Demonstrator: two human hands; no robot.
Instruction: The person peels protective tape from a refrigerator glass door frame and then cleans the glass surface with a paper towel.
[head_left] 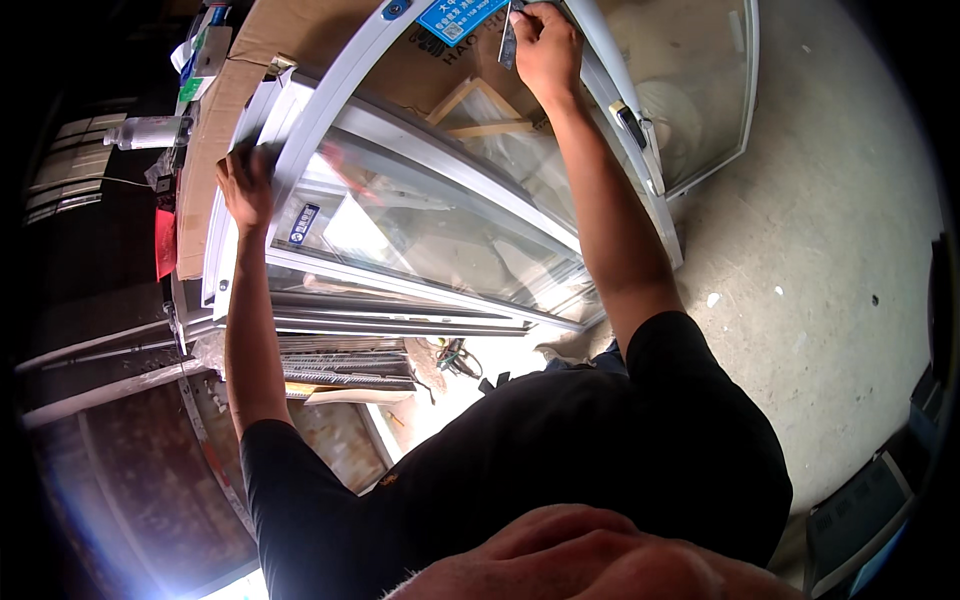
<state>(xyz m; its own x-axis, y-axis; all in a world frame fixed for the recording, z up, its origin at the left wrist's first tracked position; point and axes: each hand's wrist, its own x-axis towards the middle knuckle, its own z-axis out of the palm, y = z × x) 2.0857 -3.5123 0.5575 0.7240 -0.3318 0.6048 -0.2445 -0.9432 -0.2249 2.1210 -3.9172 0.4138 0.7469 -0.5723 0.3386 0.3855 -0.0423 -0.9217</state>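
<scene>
A white-framed glass window sash (335,120) leans in front of me. At its left side my left hand (246,188) is closed around the white frame, its fingertips somewhat blurred. Farther up and to the right, my right hand (548,50) pinches a thin grey metal scraper-like blade (507,45), whose exact kind I cannot make out. The blade points down beside a blue printed sticker (455,15) on the glass. A smaller dark blue label (303,224) sits low on the left of the pane.
More white frames (400,318) stack beneath the sash. Another glazed panel with a handle (630,125) stands to the right, above the concrete floor (790,290). Cardboard (300,35) lies behind. A plastic bottle (148,132) is at the left; metal strips (345,368) lie below.
</scene>
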